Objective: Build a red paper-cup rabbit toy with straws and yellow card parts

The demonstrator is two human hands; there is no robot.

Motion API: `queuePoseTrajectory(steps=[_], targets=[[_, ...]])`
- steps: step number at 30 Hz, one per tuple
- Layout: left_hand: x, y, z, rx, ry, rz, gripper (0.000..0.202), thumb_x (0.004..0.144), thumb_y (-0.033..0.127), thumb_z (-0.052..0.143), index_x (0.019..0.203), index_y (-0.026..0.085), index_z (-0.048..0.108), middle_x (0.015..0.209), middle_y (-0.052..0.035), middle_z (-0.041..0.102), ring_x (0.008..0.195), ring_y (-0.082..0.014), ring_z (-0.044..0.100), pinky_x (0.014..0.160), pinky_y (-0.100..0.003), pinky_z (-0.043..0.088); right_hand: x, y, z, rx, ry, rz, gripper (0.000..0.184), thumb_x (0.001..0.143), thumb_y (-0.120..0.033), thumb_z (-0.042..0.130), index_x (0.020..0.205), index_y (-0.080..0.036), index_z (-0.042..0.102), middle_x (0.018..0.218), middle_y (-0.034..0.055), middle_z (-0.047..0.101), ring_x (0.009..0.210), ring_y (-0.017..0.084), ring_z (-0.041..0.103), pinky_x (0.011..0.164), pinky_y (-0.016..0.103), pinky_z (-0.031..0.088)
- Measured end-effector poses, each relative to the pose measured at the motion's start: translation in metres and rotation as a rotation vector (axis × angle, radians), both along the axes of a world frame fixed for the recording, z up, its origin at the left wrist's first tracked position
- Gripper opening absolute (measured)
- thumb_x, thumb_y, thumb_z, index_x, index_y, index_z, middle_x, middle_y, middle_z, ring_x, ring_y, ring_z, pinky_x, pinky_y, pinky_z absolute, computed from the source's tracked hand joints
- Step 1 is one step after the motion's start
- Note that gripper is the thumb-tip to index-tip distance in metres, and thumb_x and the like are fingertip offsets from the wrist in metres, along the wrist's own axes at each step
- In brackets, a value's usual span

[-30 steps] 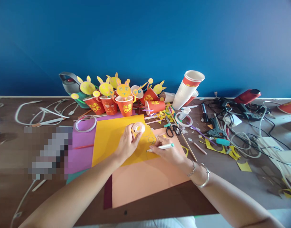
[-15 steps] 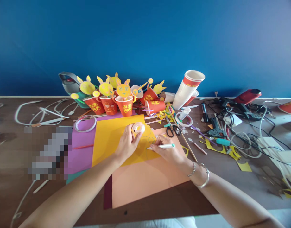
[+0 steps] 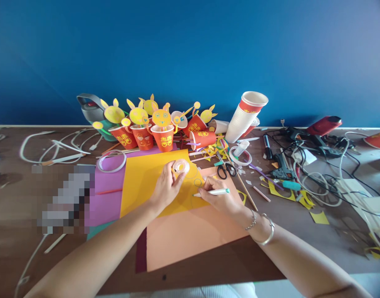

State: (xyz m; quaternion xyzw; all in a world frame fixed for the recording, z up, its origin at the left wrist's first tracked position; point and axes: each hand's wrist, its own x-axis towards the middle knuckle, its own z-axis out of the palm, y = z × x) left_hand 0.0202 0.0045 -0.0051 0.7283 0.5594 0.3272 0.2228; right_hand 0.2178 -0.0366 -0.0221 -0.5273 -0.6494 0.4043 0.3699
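Observation:
Between thumb and fingers, my left hand [image 3: 167, 184] grips a small clear tape roll [image 3: 181, 166] above the yellow paper [image 3: 146, 186]. My right hand [image 3: 219, 193] is closed around a white marker [image 3: 217, 192] with a teal end, its tip at the yellow sheet. Thin circle outlines show on the paper near the marker. Under the yellow sheet lie a peach sheet [image 3: 192, 236] and a purple sheet [image 3: 107, 203]. Black-handled scissors [image 3: 226, 170] rest just beyond my right hand.
Red paper cups [image 3: 163, 138] with yellow bunny faces stand along the blue wall. A tall stack of cups [image 3: 242, 118] is right of them. To the right lie a glue gun [image 3: 281, 167], tangled cables and yellow scraps [image 3: 319, 217]. A white ring [image 3: 111, 161] sits on the purple sheet.
The marker and my right hand have shifted very slightly to the right. My left hand keeps its place with the tape roll, now tilted a little.

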Motion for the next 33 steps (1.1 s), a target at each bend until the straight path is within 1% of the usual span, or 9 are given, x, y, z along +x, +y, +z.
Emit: queuePoseTrajectory(steps=[8,13,21,27,33], targets=[[0.0,0.0,0.0,-0.001,-0.005,-0.003,0.034,0.089,0.042,0.05,0.112,0.018,0.046,0.076,-0.0004,0.054,0.061,-0.0151,0.054,0.06,-0.029,0.046,-0.002,0.0,0.002,-0.005,0.01,-0.012,0.026,0.074,-0.021,0.057,0.06,-0.022,0.035,0.057,-0.0044,0.044,0.055,0.011,0.037,0.047,0.023,0.033],[-0.001,0.0,0.0,-0.013,-0.009,-0.002,0.034,0.089,0.042,0.05,0.112,0.018,0.045,0.076,-0.0001,0.054,0.061,-0.015,0.054,0.06,-0.029,0.046,-0.003,0.001,0.004,0.007,-0.022,-0.033,0.026,0.072,-0.019,0.055,0.058,-0.022,0.033,0.054,-0.0052,0.041,0.051,0.01,0.035,0.045,0.023,0.029],[-0.001,0.0,-0.001,-0.015,-0.014,-0.004,0.033,0.089,0.041,0.051,0.112,0.019,0.045,0.078,-0.0006,0.055,0.061,-0.0151,0.054,0.061,-0.03,0.047,-0.003,0.002,0.007,0.061,-0.076,-0.015,0.026,0.069,-0.016,0.051,0.055,-0.022,0.029,0.055,-0.0039,0.04,0.052,0.01,0.035,0.046,0.024,0.028],[-0.001,0.0,0.0,-0.021,0.003,0.006,0.033,0.089,0.041,0.051,0.111,0.018,0.045,0.076,0.0001,0.053,0.062,-0.0154,0.054,0.062,-0.03,0.046,-0.003,0.002,0.012,0.027,-0.083,0.005,0.025,0.067,-0.018,0.05,0.054,-0.022,0.029,0.054,-0.0038,0.04,0.05,0.01,0.035,0.045,0.023,0.028],[-0.001,0.0,0.0,-0.017,-0.006,0.003,0.032,0.088,0.04,0.052,0.11,0.018,0.045,0.075,0.0011,0.053,0.061,-0.0148,0.054,0.059,-0.028,0.045,-0.005,0.0,0.014,-0.007,-0.076,0.0,0.024,0.064,-0.02,0.049,0.053,-0.023,0.028,0.05,-0.0043,0.036,0.048,0.01,0.031,0.042,0.024,0.024]])
